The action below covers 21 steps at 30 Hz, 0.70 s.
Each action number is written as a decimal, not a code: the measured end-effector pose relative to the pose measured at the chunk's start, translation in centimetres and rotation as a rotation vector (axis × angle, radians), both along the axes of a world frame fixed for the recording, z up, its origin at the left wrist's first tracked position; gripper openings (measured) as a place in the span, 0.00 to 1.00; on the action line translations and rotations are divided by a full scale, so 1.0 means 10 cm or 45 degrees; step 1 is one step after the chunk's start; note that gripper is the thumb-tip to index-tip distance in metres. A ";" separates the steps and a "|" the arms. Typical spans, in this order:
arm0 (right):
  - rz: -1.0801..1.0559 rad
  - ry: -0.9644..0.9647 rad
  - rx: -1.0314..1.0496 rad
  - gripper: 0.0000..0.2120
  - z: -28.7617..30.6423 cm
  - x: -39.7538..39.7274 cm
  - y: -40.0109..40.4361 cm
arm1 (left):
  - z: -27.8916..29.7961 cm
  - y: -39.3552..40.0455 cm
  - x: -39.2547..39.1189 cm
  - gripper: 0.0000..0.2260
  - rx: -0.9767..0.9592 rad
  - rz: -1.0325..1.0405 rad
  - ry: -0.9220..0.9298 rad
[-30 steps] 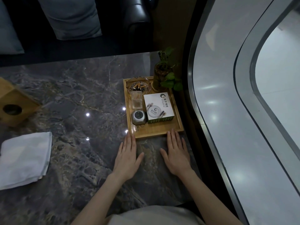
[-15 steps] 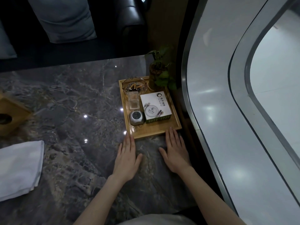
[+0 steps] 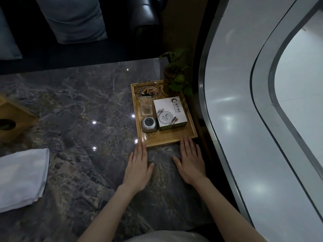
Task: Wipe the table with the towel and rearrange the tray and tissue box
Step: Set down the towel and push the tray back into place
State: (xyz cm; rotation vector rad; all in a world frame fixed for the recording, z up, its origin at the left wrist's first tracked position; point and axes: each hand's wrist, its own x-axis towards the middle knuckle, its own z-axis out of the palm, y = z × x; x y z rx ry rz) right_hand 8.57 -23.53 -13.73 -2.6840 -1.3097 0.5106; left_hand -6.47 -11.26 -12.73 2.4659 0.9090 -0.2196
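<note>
A wooden tray sits at the right edge of the dark marble table. It carries a glass ashtray with butts, a small clear box, a grey round object, a white box and a potted plant. My left hand and my right hand lie flat on the table, fingers spread, fingertips touching the tray's near edge. A folded white towel lies at the left edge. A wooden tissue box stands beyond it, partly cut off by the frame.
A dark sofa with grey cushions runs along the table's far side. A curved grey ledge with a metal rim borders the table on the right, close to the tray.
The hands and the tray stay almost where they were. The view has drifted slightly, so the towel and tissue box sit nearer the left edge.
</note>
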 end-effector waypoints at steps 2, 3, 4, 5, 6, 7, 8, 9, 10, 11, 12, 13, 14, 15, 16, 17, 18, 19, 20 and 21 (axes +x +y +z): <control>0.003 -0.001 -0.010 0.34 0.00 0.00 0.00 | 0.00 0.00 0.00 0.33 0.004 0.006 -0.010; 0.006 -0.003 -0.014 0.34 0.00 0.00 0.00 | -0.01 0.00 0.00 0.33 0.005 0.011 -0.016; 0.007 -0.001 -0.018 0.34 0.00 0.00 0.00 | -0.01 0.00 0.00 0.33 0.008 0.013 -0.020; 0.009 0.001 -0.023 0.34 0.00 0.01 0.00 | -0.01 0.00 0.00 0.33 0.009 0.015 -0.024; 0.012 -0.002 -0.030 0.34 0.00 0.01 0.00 | -0.01 -0.01 0.00 0.33 0.006 0.017 -0.030; 0.016 -0.005 -0.035 0.34 0.00 0.02 0.00 | -0.01 -0.01 0.01 0.33 0.000 0.019 -0.035; 0.019 -0.007 -0.035 0.34 -0.01 0.02 -0.01 | -0.01 -0.01 0.01 0.33 -0.004 0.022 -0.039; 0.019 -0.005 -0.030 0.34 -0.01 0.02 -0.01 | -0.02 -0.01 0.00 0.33 -0.004 0.023 -0.042; 0.018 -0.004 -0.026 0.34 -0.02 0.02 -0.01 | -0.02 -0.01 0.00 0.33 -0.001 0.022 -0.047; 0.018 -0.005 -0.026 0.34 -0.02 0.01 -0.01 | -0.03 -0.01 -0.01 0.33 0.003 0.020 -0.051; 0.020 -0.007 -0.029 0.34 -0.02 0.02 -0.01 | -0.03 -0.01 -0.01 0.33 0.006 0.019 -0.055; 0.021 -0.004 -0.030 0.34 -0.02 0.02 -0.01 | -0.04 0.00 -0.01 0.33 0.008 0.019 -0.057; 0.019 0.003 -0.025 0.34 -0.02 0.02 -0.01 | -0.04 0.00 -0.01 0.33 0.011 0.020 -0.060; 0.017 0.015 -0.019 0.34 -0.02 0.03 -0.01 | -0.03 -0.01 -0.02 0.33 0.016 0.020 -0.064; 0.018 0.024 -0.016 0.34 -0.02 0.03 0.00 | -0.04 -0.01 -0.02 0.33 0.021 0.017 -0.066; 0.021 0.030 -0.017 0.34 -0.02 0.03 0.00 | -0.04 -0.01 -0.02 0.33 0.025 0.014 -0.068; 0.025 0.034 -0.019 0.34 -0.02 0.04 0.00 | -0.03 -0.01 -0.01 0.33 0.024 0.014 -0.067; 0.025 0.038 -0.018 0.34 -0.01 0.04 0.00 | -0.03 -0.02 -0.01 0.33 0.019 0.018 -0.066; 0.023 0.045 -0.017 0.34 -0.01 0.03 0.00 | -0.02 -0.02 0.00 0.33 0.014 0.023 -0.065; 0.017 0.058 -0.017 0.34 0.01 0.02 0.00 | -0.01 -0.02 0.00 0.33 0.009 0.028 -0.063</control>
